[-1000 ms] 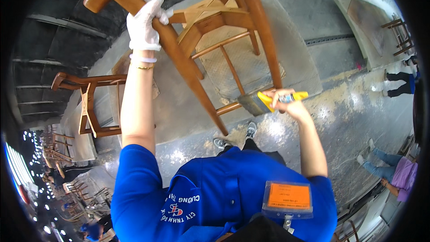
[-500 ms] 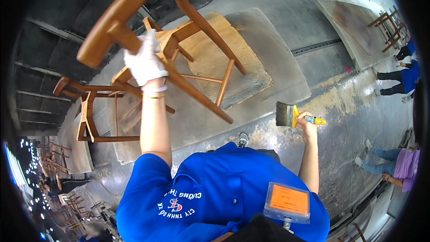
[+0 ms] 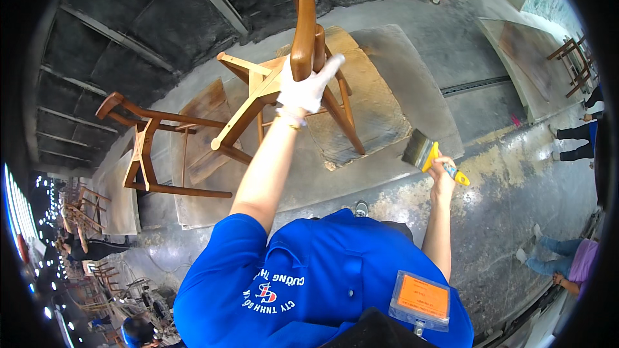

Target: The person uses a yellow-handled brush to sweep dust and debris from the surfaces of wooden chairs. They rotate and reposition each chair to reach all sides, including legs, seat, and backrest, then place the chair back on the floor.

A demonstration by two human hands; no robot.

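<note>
My left hand [image 3: 308,89], in a white glove, grips the curved back rail of a brown wooden chair [image 3: 284,84]. The chair stands tilted on a sheet of brown cardboard [image 3: 374,109] on the floor, its pale unfinished seat frame turned toward me. My right hand [image 3: 442,171] is raised at the right and holds a paintbrush [image 3: 427,153] with a yellow handle and dark bristles, apart from the chair. My blue shirt and an orange badge fill the lower part of the view.
A second brown chair [image 3: 151,148] lies on its side to the left. More chairs stand at the far left [image 3: 77,219] and top right [image 3: 570,58]. Other people stand at the right edge [image 3: 577,135] and lower right [image 3: 567,264]. The grey concrete floor is stained.
My left hand has swung the chair round and set it more upright on the cardboard. My right hand with the brush has lifted away to the right.
</note>
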